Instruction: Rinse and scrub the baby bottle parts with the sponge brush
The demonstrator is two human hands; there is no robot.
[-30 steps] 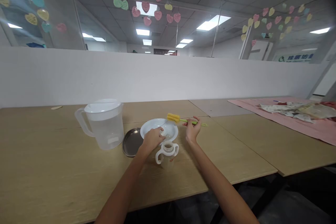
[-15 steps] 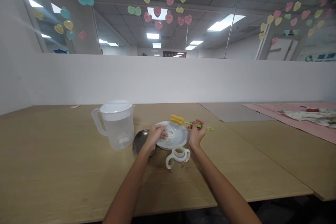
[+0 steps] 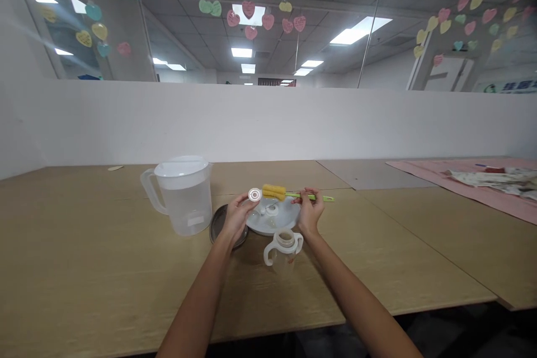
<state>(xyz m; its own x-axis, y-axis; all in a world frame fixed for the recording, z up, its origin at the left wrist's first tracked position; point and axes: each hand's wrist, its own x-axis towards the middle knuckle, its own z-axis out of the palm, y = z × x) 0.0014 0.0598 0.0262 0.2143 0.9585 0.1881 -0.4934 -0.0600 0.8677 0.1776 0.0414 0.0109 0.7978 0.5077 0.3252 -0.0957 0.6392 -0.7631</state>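
Left hand [image 3: 235,217] pinches small round lid [image 3: 254,194] — right hand [image 3: 309,211] grips sponge brush [image 3: 289,194].

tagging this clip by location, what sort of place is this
Most likely an open-plan office: a long wooden desk against a white partition, a grid ceiling with panel lights, and paper hearts stuck on glass.

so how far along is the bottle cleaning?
Done: the handled bottle stands open and its loose parts lie in the white dish. In hand: left hand holds up a small round disc; right hand holds the sponge brush beside it. Left: the dish parts and the bottle look untouched.
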